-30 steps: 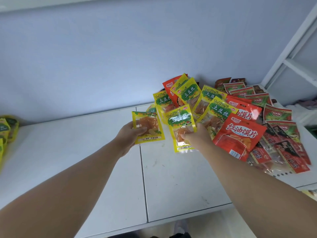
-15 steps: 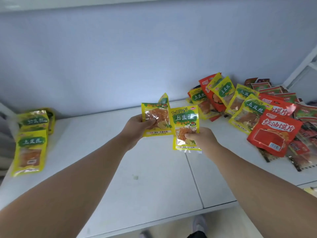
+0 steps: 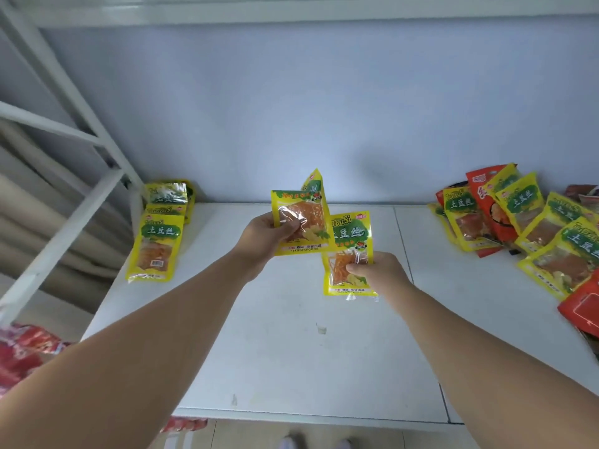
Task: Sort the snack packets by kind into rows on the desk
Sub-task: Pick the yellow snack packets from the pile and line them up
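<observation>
Both hands pinch yellow packets above the desk [image 3: 291,351]: left hand [image 3: 265,234], right hand [image 3: 376,270].

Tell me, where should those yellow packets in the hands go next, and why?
Probably swing both hands left and lay them down by the yellow row at the desk's left edge. The left hand has a grip on yellow packets and the right hand on a matching yellow packet, the same kind as that row.

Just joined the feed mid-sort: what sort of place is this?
Probably a dorm room or small bedroom, not a shop: a plain white desk against a bare wall, a white metal frame like a loft bed's, and loose snack packets.
</observation>
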